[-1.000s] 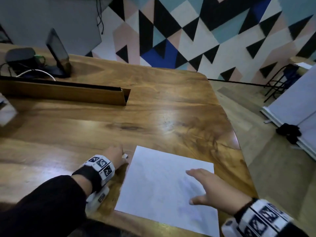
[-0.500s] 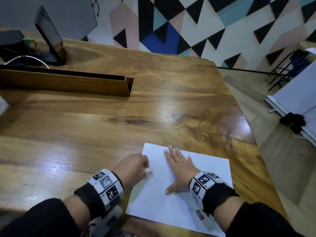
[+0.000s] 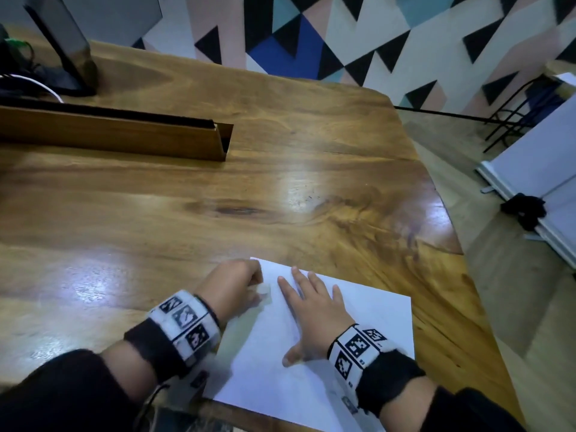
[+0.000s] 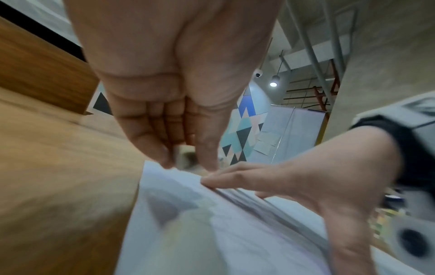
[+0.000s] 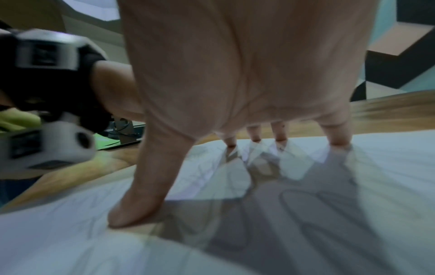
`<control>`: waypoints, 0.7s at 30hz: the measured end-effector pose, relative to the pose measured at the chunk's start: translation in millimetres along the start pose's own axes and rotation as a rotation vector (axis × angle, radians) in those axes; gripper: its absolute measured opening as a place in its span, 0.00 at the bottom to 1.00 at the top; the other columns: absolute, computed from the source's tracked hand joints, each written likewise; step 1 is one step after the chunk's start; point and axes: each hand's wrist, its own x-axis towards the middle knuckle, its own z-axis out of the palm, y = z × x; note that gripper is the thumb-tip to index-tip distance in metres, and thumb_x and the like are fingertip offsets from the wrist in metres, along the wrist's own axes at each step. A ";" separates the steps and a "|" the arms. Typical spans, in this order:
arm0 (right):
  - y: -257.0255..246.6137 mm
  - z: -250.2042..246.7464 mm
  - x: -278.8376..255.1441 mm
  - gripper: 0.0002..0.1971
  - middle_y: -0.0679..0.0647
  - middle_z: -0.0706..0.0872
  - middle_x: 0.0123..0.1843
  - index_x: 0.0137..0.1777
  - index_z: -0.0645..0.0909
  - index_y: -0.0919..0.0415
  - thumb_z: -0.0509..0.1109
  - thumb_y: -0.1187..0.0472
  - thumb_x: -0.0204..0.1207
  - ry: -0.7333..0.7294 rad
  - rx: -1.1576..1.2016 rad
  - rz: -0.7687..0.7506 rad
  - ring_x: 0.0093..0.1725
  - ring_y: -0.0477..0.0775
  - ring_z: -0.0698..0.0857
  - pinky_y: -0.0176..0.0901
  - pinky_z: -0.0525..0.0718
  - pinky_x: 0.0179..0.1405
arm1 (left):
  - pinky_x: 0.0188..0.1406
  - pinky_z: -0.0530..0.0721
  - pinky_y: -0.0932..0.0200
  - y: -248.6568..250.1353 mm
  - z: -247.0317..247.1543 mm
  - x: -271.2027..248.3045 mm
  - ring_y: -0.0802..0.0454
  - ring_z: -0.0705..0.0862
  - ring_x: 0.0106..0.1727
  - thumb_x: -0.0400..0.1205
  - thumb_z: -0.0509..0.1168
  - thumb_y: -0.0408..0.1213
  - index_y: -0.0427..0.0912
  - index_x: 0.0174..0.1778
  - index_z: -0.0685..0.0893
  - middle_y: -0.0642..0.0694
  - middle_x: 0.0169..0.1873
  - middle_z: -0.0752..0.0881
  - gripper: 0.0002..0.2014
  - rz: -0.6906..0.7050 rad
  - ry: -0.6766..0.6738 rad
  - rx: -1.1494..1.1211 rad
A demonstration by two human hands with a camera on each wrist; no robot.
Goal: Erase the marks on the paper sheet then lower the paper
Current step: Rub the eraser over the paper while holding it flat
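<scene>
The paper [image 3: 314,363] is lying flat on the wooden surface [image 3: 187,213], at its near right part, with one corner pointing far and left. The right hand [image 3: 314,316] is resting palm down on the sheet, fingers straight and spread wide, thumb stretched toward the near side; it is gripping nothing, only pressing the sheet down. The left hand [image 3: 232,283] is sitting at the sheet's far left corner, fingers curled in, pinching a small white eraser [image 3: 265,289] whose tip is showing just beside the right hand's index finger.

The left wrist view is showing what the head view is hiding: the eraser [image 4: 184,155] is being held between the thumb and the bunched fingertips [image 4: 164,160], its lower face grey with smudge, down at the sheet's [image 4: 212,232] edge. Whether it is touching the sheet cannot be told through the blur. The right hand [image 4: 306,186] is lying close to the right of it.

The right wrist view is showing the right hand's [image 5: 247,83] four fingertips [image 5: 336,141] and thumb planted on the sheet [image 5: 70,232], with faint pencil lines and creases across it. A wooden trough [image 3: 124,138] is standing far left.
</scene>
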 end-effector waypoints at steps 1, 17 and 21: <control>-0.2 -0.5 0.3 0.68 0.47 0.26 0.84 0.82 0.27 0.47 0.80 0.37 0.61 0.002 -0.006 0.006 0.84 0.57 0.31 0.69 0.41 0.79 | 0.38 0.69 0.63 2.7 -1.6 9.6 0.50 0.77 0.41 0.67 0.75 0.36 0.41 0.46 0.82 0.47 0.38 0.80 0.14 -0.014 -0.015 -0.008; 3.7 -2.2 7.7 0.68 0.47 0.33 0.85 0.82 0.28 0.44 0.78 0.32 0.57 0.033 -0.076 -0.004 0.83 0.57 0.41 0.67 0.57 0.73 | 0.36 0.76 0.63 3.3 -0.6 34.3 0.45 0.84 0.46 0.70 0.73 0.34 0.41 0.40 0.84 0.47 0.36 0.83 0.06 -0.053 -0.048 -0.038; 4.3 -1.8 7.4 0.69 0.47 0.34 0.85 0.82 0.29 0.44 0.78 0.32 0.56 0.041 -0.074 -0.001 0.83 0.57 0.42 0.66 0.58 0.72 | 0.25 0.72 0.71 -5.1 1.2 22.1 0.49 0.79 0.35 0.68 0.74 0.32 0.48 0.29 0.78 0.51 0.28 0.79 0.11 -0.028 -0.308 -0.023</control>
